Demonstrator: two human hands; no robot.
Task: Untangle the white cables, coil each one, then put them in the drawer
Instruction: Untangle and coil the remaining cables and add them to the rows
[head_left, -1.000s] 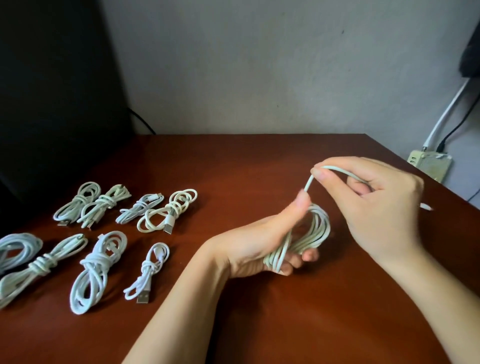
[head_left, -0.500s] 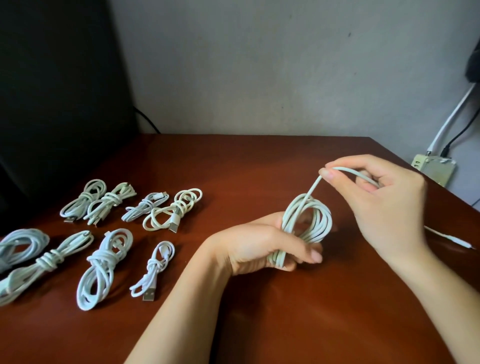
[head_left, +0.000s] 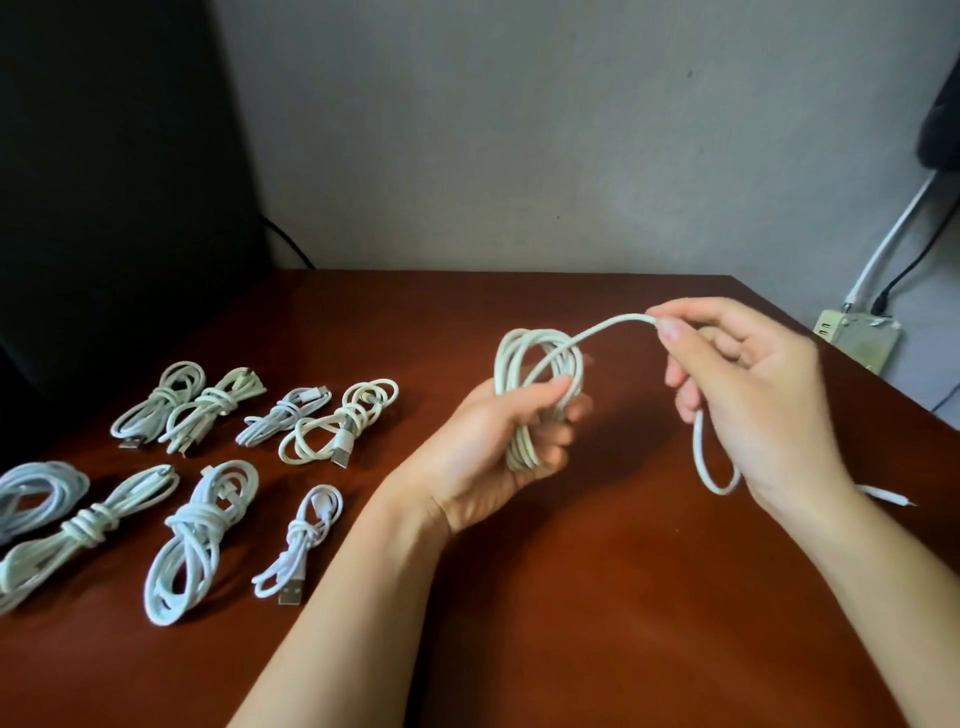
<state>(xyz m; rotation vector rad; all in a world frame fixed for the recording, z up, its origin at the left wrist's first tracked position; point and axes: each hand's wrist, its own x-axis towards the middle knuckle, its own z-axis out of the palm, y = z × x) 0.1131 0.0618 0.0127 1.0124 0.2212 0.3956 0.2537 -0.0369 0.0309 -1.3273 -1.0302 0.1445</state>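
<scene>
**Coiling in progress: one cable in hand, drawer not in view**

The left hand (head_left: 483, 447) has its grip clenched round a half-wound coil of thin white plastic-sheathed cable (head_left: 524, 358), with the thumb pressed across the loops. The judged purpose is to hold the turns stacked so they cannot spring apart. The coil stands upright, raised clear of the reddish-brown polished wooden table (head_left: 623, 597).

The right hand (head_left: 753, 395) pinches the free length (head_left: 608, 327) of the same cable between thumb and forefinger, above and to the right of the coil. This probably readies the strand for the next turn or a binding wrap. Below this grip the slack tail (head_left: 698, 457) hangs in a loop. Its white plug end (head_left: 888, 496) lies on the table behind the right wrist.

Tied white cable bundles (head_left: 202, 535) lie in two rows at the left, well apart from the work, apparently staged for stowing. No drawer is visible.
</scene>
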